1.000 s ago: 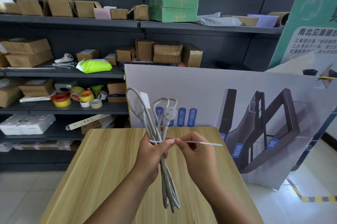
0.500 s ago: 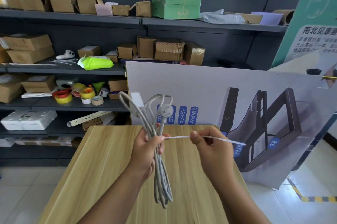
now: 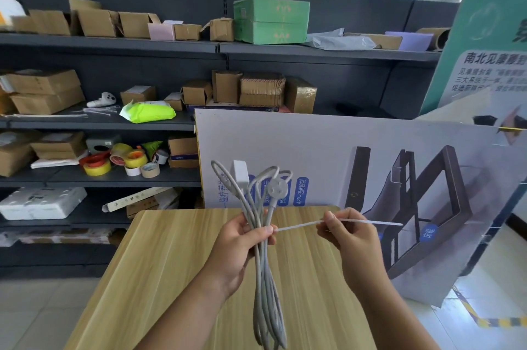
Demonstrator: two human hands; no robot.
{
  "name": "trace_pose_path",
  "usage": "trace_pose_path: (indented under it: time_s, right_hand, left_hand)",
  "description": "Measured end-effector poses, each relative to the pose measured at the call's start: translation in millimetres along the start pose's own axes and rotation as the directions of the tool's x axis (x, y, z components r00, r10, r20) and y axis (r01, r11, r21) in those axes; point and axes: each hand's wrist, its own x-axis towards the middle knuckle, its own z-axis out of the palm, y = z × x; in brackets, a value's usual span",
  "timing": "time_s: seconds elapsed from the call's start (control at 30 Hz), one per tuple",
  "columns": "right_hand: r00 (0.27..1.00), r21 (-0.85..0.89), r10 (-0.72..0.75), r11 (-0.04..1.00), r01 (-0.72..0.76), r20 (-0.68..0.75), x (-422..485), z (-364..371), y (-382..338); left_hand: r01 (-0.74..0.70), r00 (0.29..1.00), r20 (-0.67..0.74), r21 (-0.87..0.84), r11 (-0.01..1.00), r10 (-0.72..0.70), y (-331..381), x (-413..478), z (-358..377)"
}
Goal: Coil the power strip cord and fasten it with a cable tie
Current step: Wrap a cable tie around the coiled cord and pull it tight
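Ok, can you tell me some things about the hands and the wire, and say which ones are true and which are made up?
1. The left hand holds the bundle of grey power cord upright above the light wooden table. True.
2. The right hand pinches the thin white plastic cable tie. True.
3. The cable tie lies flat on the table. False: it is held in the air, stretched between the two hands.
4. The cord's round grey plug hangs at the bottom of the bundle. False: it sticks up at the top.
5. The bright green packet sits on a shelf. True.
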Motion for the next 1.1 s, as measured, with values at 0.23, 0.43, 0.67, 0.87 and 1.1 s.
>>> trace_pose_path:
  time_s: [0.23, 0.43, 0.67, 0.87, 1.1]
  right_hand:
    - [0.974, -0.074, 0.1, 0.994, -0.086, 0.204, -10, 8, 29]
    - [0.874, -0.165, 0.251, 0.966, -0.199, 0.416, -21, 21, 67]
    - [0.847, -0.312, 0.264, 0.942, -0.123, 0.462, -27, 32, 90]
    - [0.851, -0.286, 0.235, 0.952, -0.105, 0.469, -28, 32, 96]
    - [0.883, -0.216, 0.212, 0.968, -0.13, 0.419, -23, 29, 102]
  left_hand:
    - [0.125, 0.985, -0.113, -0.032, 0.992, -0.128, -19, 12, 4]
    - [0.066, 0.986, -0.158, 0.067, 0.996, -0.054, -27, 15, 12]
    - [0.055, 0.982, -0.182, -0.008, 0.998, -0.055, -41, 12, 29]
    - [0.154, 0.988, 0.001, -0.055, 0.987, -0.154, -52, 6, 29]
    - [0.187, 0.978, 0.048, 0.213, 0.959, -0.202, -65, 14, 13]
